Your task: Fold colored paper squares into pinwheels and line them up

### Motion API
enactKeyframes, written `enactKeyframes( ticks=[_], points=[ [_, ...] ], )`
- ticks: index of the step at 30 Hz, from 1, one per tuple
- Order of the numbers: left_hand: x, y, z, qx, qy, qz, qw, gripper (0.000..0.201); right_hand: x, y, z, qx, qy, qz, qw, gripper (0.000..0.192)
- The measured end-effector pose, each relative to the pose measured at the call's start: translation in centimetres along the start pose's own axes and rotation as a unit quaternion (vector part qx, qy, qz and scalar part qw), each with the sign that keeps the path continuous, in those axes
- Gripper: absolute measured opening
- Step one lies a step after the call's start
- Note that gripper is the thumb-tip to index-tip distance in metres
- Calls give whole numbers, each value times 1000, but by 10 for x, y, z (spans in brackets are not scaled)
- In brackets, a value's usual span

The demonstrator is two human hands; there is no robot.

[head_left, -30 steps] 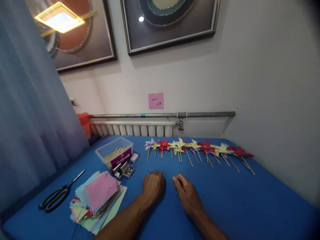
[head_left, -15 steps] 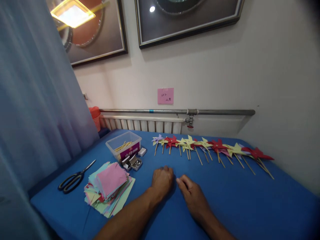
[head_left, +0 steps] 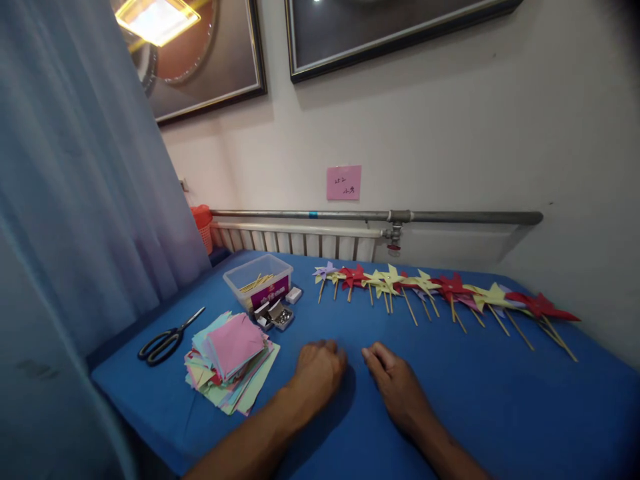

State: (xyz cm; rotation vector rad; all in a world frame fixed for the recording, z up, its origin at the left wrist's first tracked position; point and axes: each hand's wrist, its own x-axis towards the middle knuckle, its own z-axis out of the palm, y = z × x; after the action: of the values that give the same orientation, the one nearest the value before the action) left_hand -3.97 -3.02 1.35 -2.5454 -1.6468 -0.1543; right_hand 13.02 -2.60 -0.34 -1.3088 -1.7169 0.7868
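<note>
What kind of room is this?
Probably a room at home, set up for paper crafts: framed pictures above a white radiator, and a blue table with a row of paper pinwheels.

matt blue cloth table [head_left: 500, 400], paper pinwheels [head_left: 445, 290] (wooden sticks)

White wall [head_left: 450, 133] with framed pictures [head_left: 210, 60], radiator [head_left: 300, 241], blue curtain [head_left: 75, 200].
</note>
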Motion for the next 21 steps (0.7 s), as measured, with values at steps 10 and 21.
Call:
enactKeyframes(
  ticks=[10, 21],
  points=[
    [-125, -112, -10, 147, 320, -258, 900, 29, 1, 6, 4, 22, -6, 26, 999, 39],
    [-139, -124, 8, 157, 322, -212, 909, 23, 1, 2, 2, 28, 1, 27, 999, 39]
  ],
)
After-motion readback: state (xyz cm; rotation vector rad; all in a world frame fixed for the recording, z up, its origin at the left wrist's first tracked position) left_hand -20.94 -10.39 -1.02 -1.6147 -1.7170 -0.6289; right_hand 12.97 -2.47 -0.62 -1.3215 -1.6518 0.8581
